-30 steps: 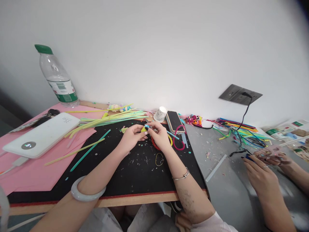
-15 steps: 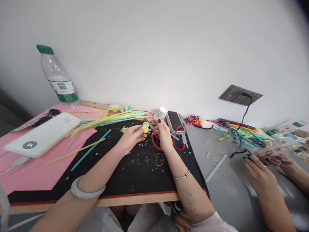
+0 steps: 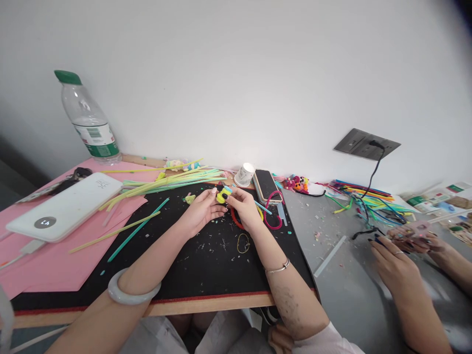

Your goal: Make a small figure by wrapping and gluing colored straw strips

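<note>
Above the black mat (image 3: 206, 270), my two hands meet at a small yellow piece with a blue top (image 3: 221, 196); its exact kind is too small to tell. My left hand (image 3: 199, 214) pinches it from the left, its other fingers loosely curled below. From the right, my right hand (image 3: 248, 209) grips it too, with a dark-nailed thumb against it. A red loop (image 3: 236, 220) shows under my right hand, partly hidden by it. Beside that hand lie a magenta loop (image 3: 273, 223) and a light blue stick (image 3: 264, 208). A small yellow-green scrap (image 3: 190, 199) sits behind my left hand.
Yellow and green pipe cleaners (image 3: 173, 182) lie at the back left, near a white power bank (image 3: 70, 206) and a bottle (image 3: 90, 120). A paper cup (image 3: 245, 174) and a phone (image 3: 267, 184) stand behind my hands. At right, another person's hands (image 3: 400, 270) hold something.
My right hand drew back from the yellow piece half a second ago, fingers raised, then returned to grip it. My left hand kept hold throughout.
</note>
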Demonstrator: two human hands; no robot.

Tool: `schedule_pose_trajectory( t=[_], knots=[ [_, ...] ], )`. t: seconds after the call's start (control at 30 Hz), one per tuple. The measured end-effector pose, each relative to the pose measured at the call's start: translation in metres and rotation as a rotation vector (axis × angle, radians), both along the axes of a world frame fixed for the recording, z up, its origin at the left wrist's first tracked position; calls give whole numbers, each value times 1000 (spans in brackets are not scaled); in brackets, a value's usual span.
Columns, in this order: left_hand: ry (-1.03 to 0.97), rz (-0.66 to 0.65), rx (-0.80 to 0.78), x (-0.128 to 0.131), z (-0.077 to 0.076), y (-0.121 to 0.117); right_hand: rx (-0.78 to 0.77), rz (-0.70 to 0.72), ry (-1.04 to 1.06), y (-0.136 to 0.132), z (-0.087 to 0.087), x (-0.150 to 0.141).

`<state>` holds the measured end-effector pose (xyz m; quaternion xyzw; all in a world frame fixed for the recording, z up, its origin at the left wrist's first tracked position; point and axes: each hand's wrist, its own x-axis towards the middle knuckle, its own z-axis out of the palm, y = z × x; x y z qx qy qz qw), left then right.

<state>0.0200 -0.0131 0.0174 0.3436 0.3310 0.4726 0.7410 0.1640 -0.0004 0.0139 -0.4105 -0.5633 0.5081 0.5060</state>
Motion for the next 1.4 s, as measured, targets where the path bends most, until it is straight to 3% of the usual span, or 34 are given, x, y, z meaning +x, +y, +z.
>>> schedule_pose_trajectory(
  t=[0.43,0.53,0.67,0.93,1.4],
  knots=[
    [134,41,132,0,-1,0,-32,37,73,-2,4,-2],
    [135,57,142,2,0,0,-6,12,-12,-3,4,-2],
    [143,94,141,1,-1,1,173,-89,-164,-7,10,-1],
    [221,190,209,-1,-5,5,435,-40,-466,-11,9,-2],
    [241,231,214,-1,-6,2,417,-44,-545,-13,9,-8]
  ],
)
